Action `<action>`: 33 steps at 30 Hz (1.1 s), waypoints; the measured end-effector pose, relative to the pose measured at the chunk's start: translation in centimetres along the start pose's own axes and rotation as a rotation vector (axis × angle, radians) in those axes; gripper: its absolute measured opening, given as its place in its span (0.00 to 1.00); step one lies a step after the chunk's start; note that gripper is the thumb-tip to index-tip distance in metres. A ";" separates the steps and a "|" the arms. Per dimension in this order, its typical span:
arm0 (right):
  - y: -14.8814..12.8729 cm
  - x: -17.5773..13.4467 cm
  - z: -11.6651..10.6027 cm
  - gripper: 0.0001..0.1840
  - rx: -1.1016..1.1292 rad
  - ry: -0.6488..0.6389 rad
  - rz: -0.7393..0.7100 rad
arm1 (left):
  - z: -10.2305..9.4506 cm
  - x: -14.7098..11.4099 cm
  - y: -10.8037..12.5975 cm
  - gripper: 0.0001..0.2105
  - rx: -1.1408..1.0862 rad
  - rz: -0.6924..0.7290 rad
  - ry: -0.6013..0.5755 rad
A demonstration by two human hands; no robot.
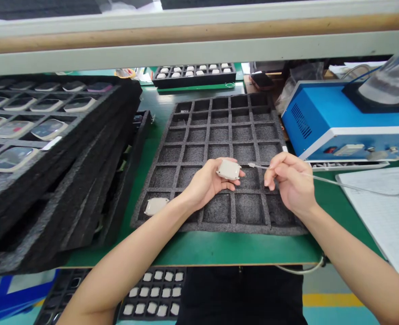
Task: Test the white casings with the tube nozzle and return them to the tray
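My left hand [206, 181] is closed on a beige smartwatch case [229, 169], its flat face turned up, above the black foam tray [231, 221]. In my right hand [292, 183], thumb and fingers pinch a thin clear tube [324, 179] just behind its pale tip. That tip points left toward the case, with a small gap between them. Another beige watch case [156, 206] lies in the tray's front left compartment, partly behind my left forearm.
Leaning stacked foam trays [111, 131] of watches rise at the left. A blue machine [321, 115] stands at the right, near paper sheets [385, 212]. A tray of pale pieces [194, 81] sits behind; another [155, 292] is below the table edge. A shelf beam [199, 52] crosses overhead.
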State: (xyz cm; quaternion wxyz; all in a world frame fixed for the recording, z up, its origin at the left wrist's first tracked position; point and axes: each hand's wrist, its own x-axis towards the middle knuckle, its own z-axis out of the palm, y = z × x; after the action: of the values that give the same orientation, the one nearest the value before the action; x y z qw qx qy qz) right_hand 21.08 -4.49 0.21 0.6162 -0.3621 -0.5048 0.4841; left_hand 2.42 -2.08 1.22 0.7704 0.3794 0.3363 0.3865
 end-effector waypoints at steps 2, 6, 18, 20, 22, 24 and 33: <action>0.1 -0.1 0.1 0.03 -0.016 -0.007 -0.005 | 0.0 0.0 0.0 0.16 -0.040 -0.008 0.004; 0.4 -0.5 0.1 0.03 -0.051 -0.063 -0.040 | 0.1 -0.2 -0.2 0.21 -0.030 -0.007 -0.044; 0.5 -0.6 0.0 0.03 -0.038 -0.122 -0.054 | -0.3 -0.2 -0.5 0.20 0.015 0.027 -0.139; 0.5 -0.6 0.0 0.03 -0.025 -0.142 -0.067 | -0.4 -0.2 -0.5 0.20 0.020 0.034 -0.136; 0.5 -0.6 -0.1 0.04 -0.020 -0.151 -0.078 | -0.4 -0.2 -0.6 0.20 0.024 0.037 -0.137; 0.5 -0.6 0.0 0.03 -0.029 -0.149 -0.073 | -0.5 -0.2 -0.6 0.20 0.032 0.037 -0.139; 0.2 -0.7 0.1 0.04 -0.099 -0.134 -0.005 | -0.3 -0.3 -0.3 0.21 0.082 0.018 -0.124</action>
State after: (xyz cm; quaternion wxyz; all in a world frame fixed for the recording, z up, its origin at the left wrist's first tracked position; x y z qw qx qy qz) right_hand 20.94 -5.11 -0.10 0.5636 -0.3577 -0.5692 0.4801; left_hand 2.14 -2.40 0.93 0.7700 0.4370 0.3002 0.3551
